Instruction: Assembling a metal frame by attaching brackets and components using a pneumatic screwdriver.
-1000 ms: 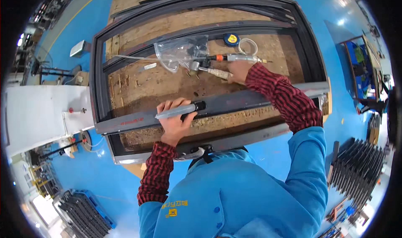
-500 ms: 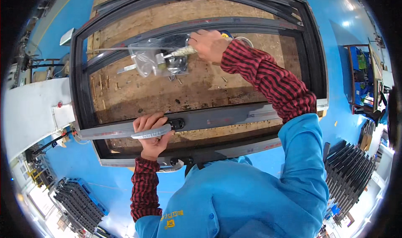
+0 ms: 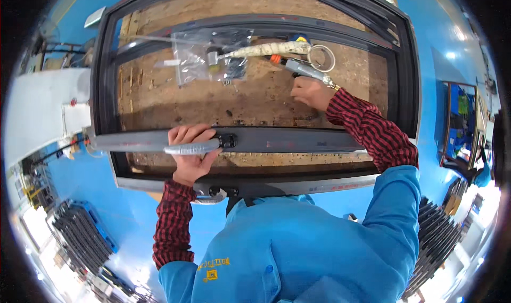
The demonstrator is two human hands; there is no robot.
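Note:
My left hand (image 3: 187, 151) is closed round a silver lever handle (image 3: 183, 149), fixed by a black base to the near rail of a dark grey metal frame (image 3: 287, 139). Out over the wooden table, my right hand (image 3: 313, 93) has its fingers curled together; what they hold, if anything, is hidden. Just beyond that hand lies a grey air screwdriver (image 3: 308, 70) with an orange collar, its rear end close to my wrist. A hammer (image 3: 266, 49) with a pale wrapped handle rests farther off, its head over a clear plastic bag (image 3: 192, 63) containing dark parts.
A tape roll (image 3: 321, 58) and a blue-yellow tape measure (image 3: 301, 39) lie by the hammer's end. Nearest my body, another frame rail (image 3: 298, 186) carries a second silver handle (image 3: 211, 197). Dark profiles are stacked on the floor at left (image 3: 82, 231) and right (image 3: 436, 234).
My right hand has drawn back toward me and to the right, away from the hammer and bag, uncovering the air screwdriver. My left hand stays on the lever handle.

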